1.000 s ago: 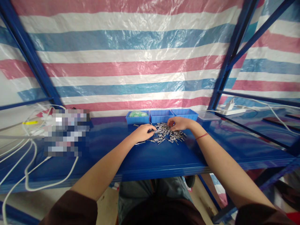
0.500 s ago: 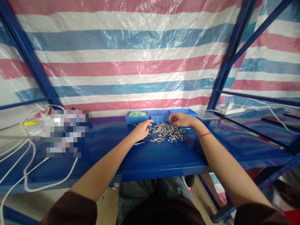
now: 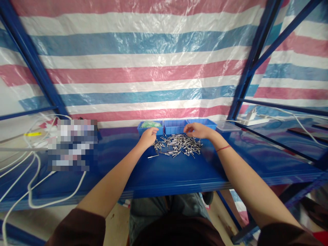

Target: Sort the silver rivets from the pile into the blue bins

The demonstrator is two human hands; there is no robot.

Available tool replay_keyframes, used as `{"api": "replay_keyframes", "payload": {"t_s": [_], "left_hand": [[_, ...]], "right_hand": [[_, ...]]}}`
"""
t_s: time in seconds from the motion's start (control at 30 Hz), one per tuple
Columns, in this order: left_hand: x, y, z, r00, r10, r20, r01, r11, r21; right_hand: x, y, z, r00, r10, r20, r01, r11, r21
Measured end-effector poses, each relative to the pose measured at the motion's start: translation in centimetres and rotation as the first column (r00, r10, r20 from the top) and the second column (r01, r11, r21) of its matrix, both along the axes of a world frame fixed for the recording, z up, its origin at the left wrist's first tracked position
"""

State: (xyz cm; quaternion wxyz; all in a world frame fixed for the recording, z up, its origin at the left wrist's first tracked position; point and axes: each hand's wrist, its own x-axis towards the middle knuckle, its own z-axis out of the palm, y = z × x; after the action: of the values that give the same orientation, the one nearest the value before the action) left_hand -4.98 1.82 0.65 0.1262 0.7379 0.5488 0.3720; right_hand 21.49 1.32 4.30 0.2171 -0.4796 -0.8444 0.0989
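A loose pile of silver blind rivets [image 3: 183, 145] lies on the blue metal shelf. My left hand [image 3: 148, 137] is at the pile's left end, just in front of the left blue bin [image 3: 151, 131]; its fingers stretch to the right, and nothing shows in them. Over the back right of the pile is my right hand [image 3: 196, 131], with fingers bent down and drawn together. Whatever those fingertips hold, if anything, is too small to make out. Behind the right hand stand the middle blue bin [image 3: 174, 129] and the right blue bin [image 3: 208, 123].
Green-tinted plastic bags [image 3: 151, 124] fill the left bin. A clear plastic lid [image 3: 228, 126] lies right of the bins. White cables [image 3: 30, 191] loop over the shelf's left part beside a blurred-out patch. A white power strip [image 3: 253, 119] sits at far right.
My left hand has moved left and slightly back, uncovering rivets at the pile's left end. My right hand has stayed almost in place over the pile.
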Motion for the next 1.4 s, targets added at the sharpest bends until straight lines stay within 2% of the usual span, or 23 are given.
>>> {"api": "replay_keyframes", "payload": {"t_s": [0.07,0.1,0.2,0.27,0.37,0.5,0.63,0.7,0.83,1.0,1.13,1.27,1.4], "left_hand": [[-0.3,0.2,0.3,1.000,0.002,-0.018,-0.002,0.999,0.032],[-0.4,0.2,0.3,1.000,0.001,-0.019,0.000,0.999,0.054],[-0.6,0.4,0.1,1.000,-0.014,-0.015,0.016,0.994,0.109],[-0.6,0.4,-0.2,0.999,-0.031,-0.034,0.035,0.992,0.119],[-0.3,0.2,-0.4,0.996,-0.050,-0.070,0.057,0.992,0.112],[0.1,-0.4,-0.2,0.994,-0.091,-0.060,0.098,0.986,0.135],[0.7,-1.2,0.4,0.988,-0.134,0.072,0.119,0.975,0.189],[1.1,-1.6,0.7,0.973,-0.172,0.151,0.142,0.971,0.190],[1.9,-2.3,0.6,0.924,-0.283,0.256,0.247,0.955,0.164],[2.2,-2.2,0.4,0.886,-0.329,0.326,0.275,0.940,0.203],[2.1,-2.0,0.5,0.863,-0.341,0.373,0.273,0.935,0.224],[2.1,-2.0,0.5,0.870,-0.342,0.355,0.270,0.933,0.237],[2.1,-2.2,0.5,0.883,-0.331,0.333,0.258,0.935,0.244]], "right_hand": [[-2.1,-0.5,-0.5,0.997,0.077,-0.027,-0.072,0.986,0.149],[-3.4,-0.8,-0.8,0.987,0.158,-0.029,-0.149,0.968,0.202],[-7.2,-1.9,-2.0,0.914,0.402,0.042,-0.398,0.877,0.268],[-9.0,-2.3,-2.7,0.886,0.449,0.118,-0.464,0.844,0.270],[-9.8,-2.3,-3.5,0.888,0.422,0.181,-0.458,0.847,0.270],[-9.1,-2.3,-3.4,0.918,0.367,0.153,-0.396,0.878,0.270],[-8.2,-2.2,-2.9,0.970,0.221,-0.106,-0.185,0.944,0.271],[-7.9,-2.0,-2.7,0.944,0.160,-0.289,-0.111,0.977,0.181],[-7.7,-1.8,-2.4,0.816,0.150,-0.559,-0.199,0.980,-0.028],[-7.8,-2.1,-2.0,0.716,0.106,-0.690,-0.235,0.967,-0.096],[-7.9,-2.4,-1.7,0.698,0.106,-0.708,-0.290,0.946,-0.144],[-7.9,-2.5,-1.7,0.716,0.079,-0.694,-0.304,0.930,-0.208],[-7.7,-2.2,-1.8,0.697,0.085,-0.712,-0.299,0.937,-0.181]]}}
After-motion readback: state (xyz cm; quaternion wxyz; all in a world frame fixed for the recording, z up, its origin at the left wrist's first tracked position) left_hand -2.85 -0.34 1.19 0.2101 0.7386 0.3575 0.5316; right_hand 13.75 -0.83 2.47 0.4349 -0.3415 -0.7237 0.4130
